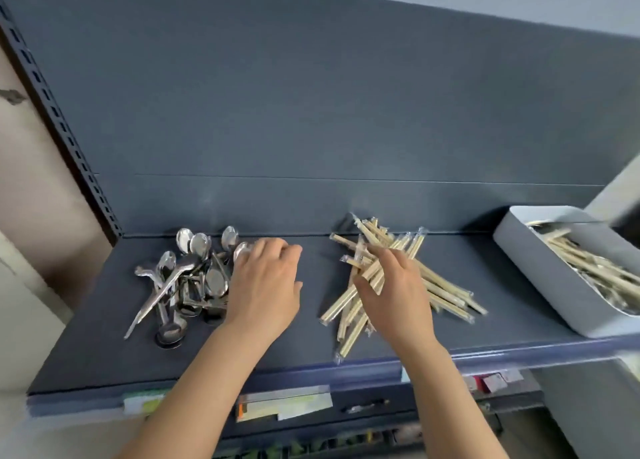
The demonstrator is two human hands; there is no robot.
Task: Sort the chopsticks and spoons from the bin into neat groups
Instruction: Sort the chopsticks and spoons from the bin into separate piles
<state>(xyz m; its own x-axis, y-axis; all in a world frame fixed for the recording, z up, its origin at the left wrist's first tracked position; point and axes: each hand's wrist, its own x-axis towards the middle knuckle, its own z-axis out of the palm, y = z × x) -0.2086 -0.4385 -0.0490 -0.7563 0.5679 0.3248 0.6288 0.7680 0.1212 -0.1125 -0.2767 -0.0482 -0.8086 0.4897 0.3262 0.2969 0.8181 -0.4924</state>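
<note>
Sorting stage: partway, I judge. Two groups lie out, and the bin is not yet emptied.
Shelf [311,340]: dark and flat with a back panel [311,112] behind. It carries both groups and the bin.
Bin [540,278]: pale and rectangular, at the far right of the shelf, well apart from the hands. It holds more wrapped chopsticks [595,268] with some metal beneath them.
Chopstick pile [446,292]: wrapped pairs fanned and crossing, right of centre. To tidy it, turn the pairs parallel and square their ends against the back panel.
Spoon pile [187,278]: metal spoons heaped at the left, bowls and handles pointing every way. Lay the handles one way and nest the bowls, because the tangled handles will drag their neighbours.
Left hand [263,285]: at the right edge of the spoon pile, its fingers [273,247] bent down over it. Whether they hold a spoon cannot be told.
Right hand [398,292]: over the chopstick pile, its fingers [375,252] splayed and released, resting on the wrappers.
In the way: some pairs reach close to the shelf's front lip, so a careless sweep could push them off.
Label strip [284,403]: paper tags along the front edge, below the work.
</note>
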